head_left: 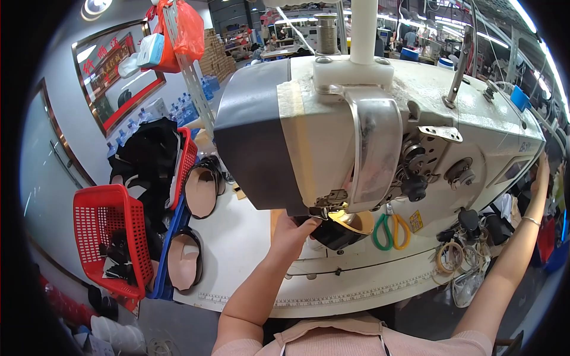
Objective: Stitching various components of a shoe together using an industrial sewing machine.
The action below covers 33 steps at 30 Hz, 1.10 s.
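Thumb of the left hand (292, 233) lies at the left edge of a black curved piece (331, 238) with a golden lining, close by the presser foot (320, 212) of a sewing machine (326, 136). Other fingers hidden; cannot tell whether they pinch. Judgement: best kept clear of the needle area, steering lightly, edge true to the foot, curve supported so it doesn't drag. Right hand (541, 169) up against the machine's far right end, well apart from the left; fingertips out of sight, grip cannot be told. If a handwheel is there, slow, small turns would suit so tight a curve.

Surface: red basket (141, 237) with dark scraps, blue tray (160, 279), 2 black shoe pieces (200, 193) with pale insides, white table (225, 255), ruler strip (332, 298) along its near edge, green-and-orange scissors (380, 232), tape rolls (440, 259) amid clutter.

Room: glass door (50, 172), framed panel (113, 77), blue bottles (184, 107), hanging red bag (190, 29), stacked cartons (217, 62), workstations beyond, tube lights (522, 15) upper right.
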Each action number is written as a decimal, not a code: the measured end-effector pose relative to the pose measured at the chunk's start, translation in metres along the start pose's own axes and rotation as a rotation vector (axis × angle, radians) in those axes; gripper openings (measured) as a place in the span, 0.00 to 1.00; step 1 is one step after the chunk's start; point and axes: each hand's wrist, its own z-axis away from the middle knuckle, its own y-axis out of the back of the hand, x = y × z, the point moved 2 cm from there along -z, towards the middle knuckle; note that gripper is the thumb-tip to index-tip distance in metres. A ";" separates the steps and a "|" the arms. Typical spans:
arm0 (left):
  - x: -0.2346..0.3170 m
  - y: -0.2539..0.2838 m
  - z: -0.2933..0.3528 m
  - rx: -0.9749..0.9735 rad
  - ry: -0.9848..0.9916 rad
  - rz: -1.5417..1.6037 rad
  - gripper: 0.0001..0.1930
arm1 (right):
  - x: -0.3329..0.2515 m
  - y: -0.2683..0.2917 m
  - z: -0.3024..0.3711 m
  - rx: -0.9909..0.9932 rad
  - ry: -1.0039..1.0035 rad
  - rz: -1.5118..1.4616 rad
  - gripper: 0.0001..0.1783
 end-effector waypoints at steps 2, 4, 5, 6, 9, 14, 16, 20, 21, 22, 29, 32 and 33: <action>0.000 0.001 0.000 -0.001 -0.014 -0.006 0.11 | 0.004 -0.004 0.007 -0.039 0.058 -0.033 0.20; 0.000 0.002 0.001 -0.003 -0.028 -0.013 0.11 | 0.011 -0.014 0.021 0.004 0.061 -0.157 0.21; -0.001 0.002 0.000 -0.005 -0.011 -0.005 0.11 | 0.023 -0.010 0.017 -0.029 0.065 -0.191 0.23; -0.001 0.002 0.000 -0.008 0.005 0.003 0.11 | 0.031 -0.004 0.013 -0.062 0.069 -0.225 0.24; 0.002 0.005 0.000 -0.001 0.065 -0.009 0.11 | 0.035 -0.030 0.034 -0.064 0.068 -0.475 0.27; -0.004 -0.004 0.005 0.014 -0.010 0.014 0.15 | 0.035 -0.020 0.066 0.350 0.230 0.009 0.24; 0.010 -0.011 0.019 0.126 -0.149 -0.102 0.17 | -0.036 -0.091 0.183 0.538 0.484 0.087 0.20; 0.011 -0.013 0.018 0.074 -0.112 -0.077 0.17 | -0.019 -0.128 0.324 0.020 1.038 0.056 0.07; 0.009 -0.010 0.016 0.080 -0.099 -0.106 0.17 | -0.055 -0.169 0.366 -0.160 1.168 0.232 0.06; 0.009 -0.006 0.015 0.072 -0.083 -0.122 0.17 | -0.080 -0.194 0.390 -0.365 1.181 0.333 0.09; 0.008 0.007 0.003 -0.029 0.012 -0.116 0.18 | -0.078 -0.256 0.422 -0.610 0.969 0.160 0.14; 0.010 0.009 0.000 -0.087 0.092 -0.118 0.19 | -0.064 -0.256 0.429 -0.716 0.940 0.182 0.14; 0.008 0.010 0.000 -0.079 0.097 -0.107 0.20 | -0.060 -0.255 0.433 -0.679 0.889 0.165 0.11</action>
